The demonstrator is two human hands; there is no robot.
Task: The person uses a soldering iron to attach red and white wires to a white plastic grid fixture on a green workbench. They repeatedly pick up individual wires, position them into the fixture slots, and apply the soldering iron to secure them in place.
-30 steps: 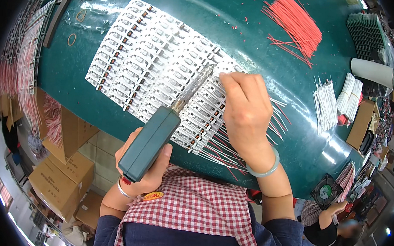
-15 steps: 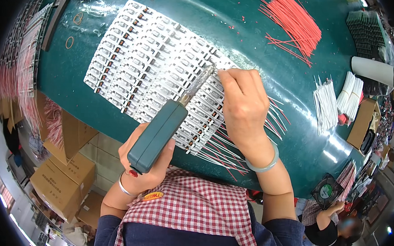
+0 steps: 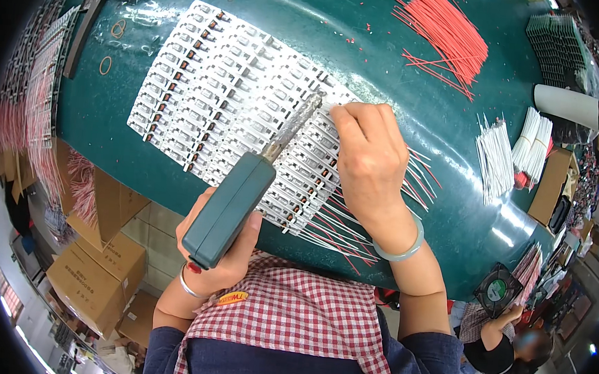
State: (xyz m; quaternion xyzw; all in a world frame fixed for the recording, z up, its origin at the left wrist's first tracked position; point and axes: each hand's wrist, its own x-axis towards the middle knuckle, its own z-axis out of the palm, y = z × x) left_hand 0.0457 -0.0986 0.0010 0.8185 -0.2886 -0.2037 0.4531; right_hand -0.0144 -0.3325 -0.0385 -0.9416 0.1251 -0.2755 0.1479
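My left hand (image 3: 238,249) is closed around a dark green soldering gun (image 3: 233,207), its body hiding most of the fingers. The gun's long, crusted metal tip (image 3: 297,126) slants up and right over a panel of white circuit boards (image 3: 213,87), ending near the panel's upper right edge. Just right of that tip, my right hand (image 3: 371,157) pinches thumb and forefinger together low over the panel. Whatever lies in the pinch is too small to make out. White and red wires (image 3: 334,234) stick out from the panel's right side, some passing beneath my right hand.
A pile of red wires (image 3: 445,34) lies at the far right of the green table (image 3: 312,7). White wire bundles (image 3: 494,159) sit nearer, beside a small black fan (image 3: 497,290). Rubber bands (image 3: 105,66) are at the left. Another person (image 3: 507,344) works at lower right.
The soldering gun and my left hand have shifted slightly down and left, so the tip has drawn a little away from my right fingertips. My right hand has barely moved.
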